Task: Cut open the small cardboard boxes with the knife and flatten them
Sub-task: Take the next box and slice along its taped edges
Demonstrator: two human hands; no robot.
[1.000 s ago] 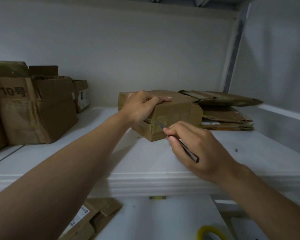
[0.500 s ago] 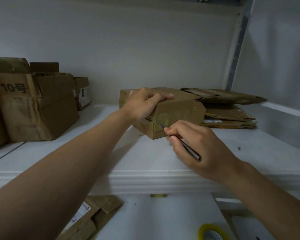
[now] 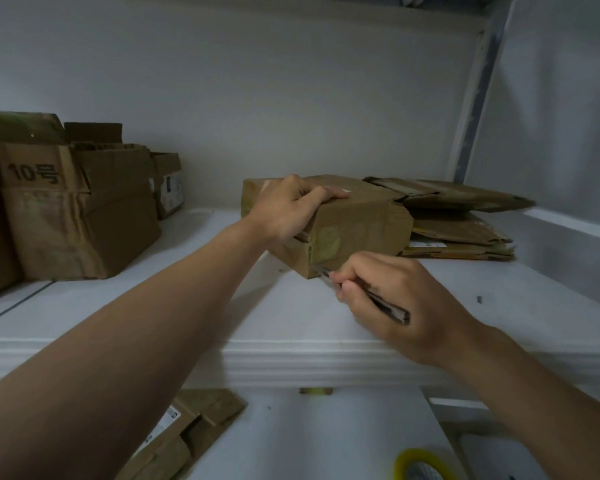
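Note:
A small taped brown cardboard box [image 3: 357,223] sits on the white shelf [image 3: 291,341]. My left hand [image 3: 288,209] grips its top near corner, fingers curled over the upper edge. My right hand [image 3: 395,299] holds a thin dark knife [image 3: 381,301] like a pen. The blade tip is at the bottom of the box's near vertical corner, where yellowish tape wraps round. The near side of the box shows a gap between its flaps just under my left hand.
A stack of flattened boxes [image 3: 458,223] lies right behind the small box. Larger open boxes [image 3: 77,209] stand at the shelf's left. Below the shelf lie a flattened carton [image 3: 184,434] and a yellow tape roll [image 3: 423,467].
My right hand has drawn the knife down the box's near corner, from about mid-height to its bottom edge. My left hand has kept its grip on top.

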